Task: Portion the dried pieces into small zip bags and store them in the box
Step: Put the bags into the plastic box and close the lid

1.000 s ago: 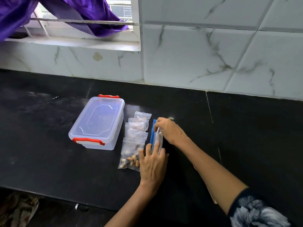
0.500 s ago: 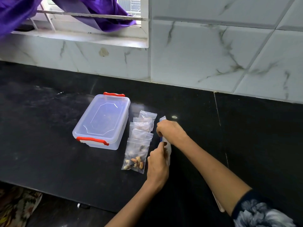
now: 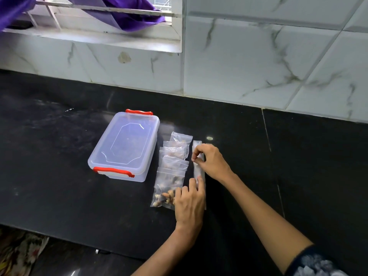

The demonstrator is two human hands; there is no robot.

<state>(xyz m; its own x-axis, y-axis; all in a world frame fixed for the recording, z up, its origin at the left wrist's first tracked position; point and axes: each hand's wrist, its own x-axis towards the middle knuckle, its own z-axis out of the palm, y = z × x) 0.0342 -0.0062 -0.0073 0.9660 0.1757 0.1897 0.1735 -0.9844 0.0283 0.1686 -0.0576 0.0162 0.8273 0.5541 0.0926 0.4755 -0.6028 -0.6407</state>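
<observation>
A clear plastic box (image 3: 124, 146) with red clips sits lidded on the black counter. Right of it lies an overlapping row of several small filled zip bags (image 3: 173, 166); the nearest one (image 3: 166, 191) shows brown dried pieces. Just right of the row, a narrow clear pack of bags (image 3: 198, 169) stands on edge. My right hand (image 3: 211, 161) pinches its upper part with fingertips. My left hand (image 3: 190, 204) holds its lower end against the counter, fingers partly covering the nearest bag.
The black counter (image 3: 59, 166) runs to a white marble-tiled wall (image 3: 249, 66) at the back. A window sill with purple cloth (image 3: 123, 14) is at the upper left. The counter's front edge lies near the bottom left, with patterned fabric (image 3: 18, 253) below it.
The blue part seen between my hands a second ago is no longer visible. The pack now stands as a narrow clear strip, and both hands have shifted slightly along it.
</observation>
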